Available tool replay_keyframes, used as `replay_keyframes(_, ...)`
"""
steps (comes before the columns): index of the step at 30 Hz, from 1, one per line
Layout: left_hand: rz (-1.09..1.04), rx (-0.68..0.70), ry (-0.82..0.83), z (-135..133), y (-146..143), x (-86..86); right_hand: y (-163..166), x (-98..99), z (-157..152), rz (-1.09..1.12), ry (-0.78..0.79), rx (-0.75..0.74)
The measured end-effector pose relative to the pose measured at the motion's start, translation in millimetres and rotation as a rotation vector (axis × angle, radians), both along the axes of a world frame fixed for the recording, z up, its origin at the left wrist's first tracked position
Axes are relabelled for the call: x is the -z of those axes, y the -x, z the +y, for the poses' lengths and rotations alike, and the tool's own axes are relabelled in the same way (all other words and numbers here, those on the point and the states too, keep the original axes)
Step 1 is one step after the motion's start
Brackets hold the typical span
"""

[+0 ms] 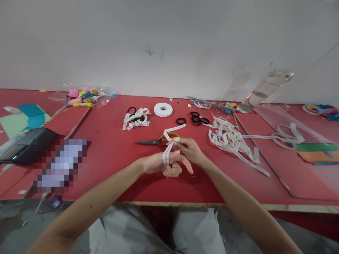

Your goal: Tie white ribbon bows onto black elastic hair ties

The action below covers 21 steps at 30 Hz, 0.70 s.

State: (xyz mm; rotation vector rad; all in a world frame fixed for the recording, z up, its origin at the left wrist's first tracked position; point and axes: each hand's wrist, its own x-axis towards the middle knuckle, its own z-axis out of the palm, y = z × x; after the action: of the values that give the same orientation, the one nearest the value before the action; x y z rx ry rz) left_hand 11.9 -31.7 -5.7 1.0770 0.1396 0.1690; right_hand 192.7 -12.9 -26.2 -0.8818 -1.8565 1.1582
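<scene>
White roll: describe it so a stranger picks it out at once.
On the red table, look beyond the scissors toward the wall. The white roll lies there: a neat disc with a central hole, unlike the loose, tangled ribbon to its right.

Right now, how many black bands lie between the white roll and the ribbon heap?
4 visible: one black band alone, right of the white roll, and three in an overlapping cluster by the ribbon heap. More may be hidden there.

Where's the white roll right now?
Head view: the white roll lies on the red table around mid-picture, beyond the yellow-handled scissors, between the clump of white ribbon pieces on its left and the lone black ring on its right.
</scene>
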Motion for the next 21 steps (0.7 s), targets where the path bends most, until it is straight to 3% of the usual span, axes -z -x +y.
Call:
replay_keyframes(6, -0.033, -0.031, -0.014, -1.2, 0.9, -0.6, 3.0, 7.8, 0.2, 0.022, 0.008, -0.005)
replay_keyframes(14, -0.034, -0.148, 0.024, 3.3, 1.7, -5.5, 2.8, -4.4, -3.1, 0.003, 0.008, -0.035)
replay_keyframes(21, -0.033, -0.311, -0.038, 5.8, 6.5, -13.3, 0.8, 8.4, -0.2, -0.069, -0.083, 0.048)
